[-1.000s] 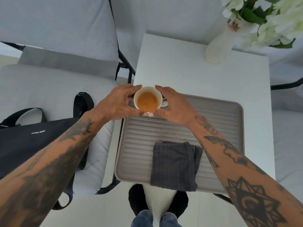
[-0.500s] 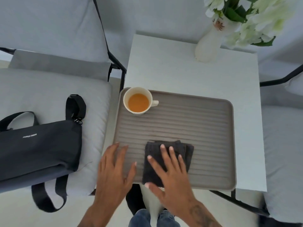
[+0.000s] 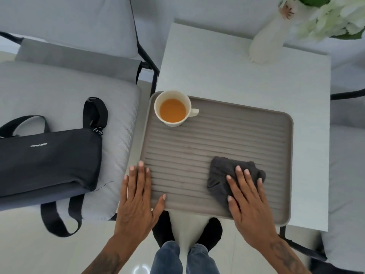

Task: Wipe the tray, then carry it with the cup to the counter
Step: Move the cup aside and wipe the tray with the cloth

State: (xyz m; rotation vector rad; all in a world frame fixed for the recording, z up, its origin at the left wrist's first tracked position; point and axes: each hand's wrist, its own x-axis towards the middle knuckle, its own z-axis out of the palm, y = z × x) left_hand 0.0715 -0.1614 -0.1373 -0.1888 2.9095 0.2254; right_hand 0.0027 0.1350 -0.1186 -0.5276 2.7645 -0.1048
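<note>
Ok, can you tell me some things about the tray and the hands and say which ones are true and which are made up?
1. The cream mug of orange drink stands in the far left corner of the ribbed grey-brown tray. True.
2. The right hand presses on the crumpled dark grey cloth. True.
3. The left hand is holding the mug. False: it lies flat on the tray's near left edge, apart from the mug.
4. The black shoulder bag sits on the white table. False: it lies on the grey seat cushion beside the table.
</note>
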